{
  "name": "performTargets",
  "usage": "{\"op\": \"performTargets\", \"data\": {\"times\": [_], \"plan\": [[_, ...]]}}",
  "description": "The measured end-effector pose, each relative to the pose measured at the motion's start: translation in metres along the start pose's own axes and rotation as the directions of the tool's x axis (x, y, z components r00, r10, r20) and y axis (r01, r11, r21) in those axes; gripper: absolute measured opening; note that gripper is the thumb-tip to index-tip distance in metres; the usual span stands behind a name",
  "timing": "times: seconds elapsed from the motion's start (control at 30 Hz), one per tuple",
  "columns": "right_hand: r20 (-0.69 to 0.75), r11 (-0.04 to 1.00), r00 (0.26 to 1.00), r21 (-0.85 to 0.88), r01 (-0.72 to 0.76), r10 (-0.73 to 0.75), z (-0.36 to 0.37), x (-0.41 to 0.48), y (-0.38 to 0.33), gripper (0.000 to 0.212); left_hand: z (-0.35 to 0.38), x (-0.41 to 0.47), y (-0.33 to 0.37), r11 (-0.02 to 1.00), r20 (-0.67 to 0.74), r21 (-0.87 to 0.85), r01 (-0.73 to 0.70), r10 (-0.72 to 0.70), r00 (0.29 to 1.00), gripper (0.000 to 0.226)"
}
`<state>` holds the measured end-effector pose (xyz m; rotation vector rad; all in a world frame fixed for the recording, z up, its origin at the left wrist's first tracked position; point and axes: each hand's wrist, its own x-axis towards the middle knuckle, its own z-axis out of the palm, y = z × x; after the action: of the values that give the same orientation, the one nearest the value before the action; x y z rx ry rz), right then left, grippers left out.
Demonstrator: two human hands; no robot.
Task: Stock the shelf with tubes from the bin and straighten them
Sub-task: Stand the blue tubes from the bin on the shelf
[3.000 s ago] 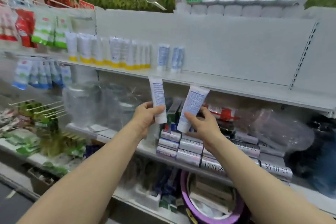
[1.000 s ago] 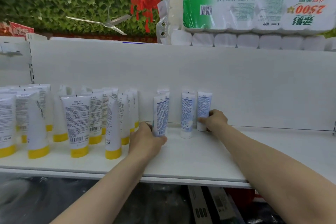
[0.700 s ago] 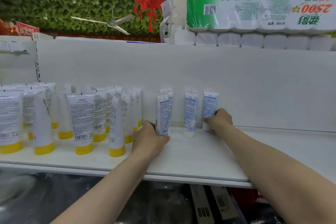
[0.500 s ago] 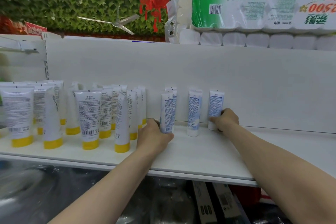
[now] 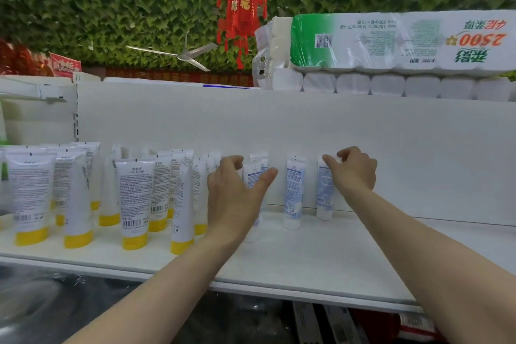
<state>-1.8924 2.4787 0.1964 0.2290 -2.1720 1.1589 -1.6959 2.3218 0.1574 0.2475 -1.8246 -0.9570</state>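
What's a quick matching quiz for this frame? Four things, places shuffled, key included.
Things:
1. yellow-capped tubes
2. blue-label tubes
3. toilet paper pack
4. red lantern

Places:
A. hanging in front of the leafy wall
B. middle of the shelf, near the back panel
C. above the back panel, upper right
D. left part of the shelf, standing on their caps

Pairs: 1-D, 2-B, 3-C, 4-A
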Motion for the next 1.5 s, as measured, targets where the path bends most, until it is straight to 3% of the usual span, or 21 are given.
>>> {"op": "performTargets", "data": {"times": [0.1,0.2,0.37,0.53,0.73,1.2,1.5], "plan": [[0.034,0.99,0.99,-0.014,0.141,-0.14,-0.008,0.016,-0.023,0.031,-0.009,0.038,0.032,0.993,0.019,0.088,-0.083,0.081,0.996,0.047],[0.122,0.971,0.966,-0.033,0.235,-0.23,-0.01,0.03,-0.043,0.017,-0.017,0.097,0.059,0.987,0.13,0.159,0.02,-0.041,0.991,0.033],[0.342,0.962,0.91,-0.057,0.269,-0.234,0.004,0.05,-0.056,0.016,-0.012,0.161,0.067,0.956,0.383,0.26,0.132,-0.228,0.895,0.048],[0.436,0.969,0.881,-0.07,0.238,-0.185,0.024,0.062,-0.055,0.016,0.015,0.184,0.034,0.891,0.493,0.425,0.158,-0.374,0.786,0.066],[0.451,0.964,0.876,-0.109,0.244,-0.17,0.039,0.07,-0.054,0.022,0.03,0.207,0.009,0.871,0.514,0.468,0.15,-0.406,0.756,0.066],[0.473,0.937,0.879,-0.277,0.213,-0.06,0.046,0.07,-0.065,0.053,0.047,0.211,0.008,0.78,0.586,0.624,-0.038,-0.435,0.684,0.065],[0.459,0.944,0.887,-0.27,0.19,-0.048,0.053,0.07,-0.068,0.048,0.054,0.216,0.0,0.745,0.577,0.651,-0.148,-0.359,0.733,0.054]]}}
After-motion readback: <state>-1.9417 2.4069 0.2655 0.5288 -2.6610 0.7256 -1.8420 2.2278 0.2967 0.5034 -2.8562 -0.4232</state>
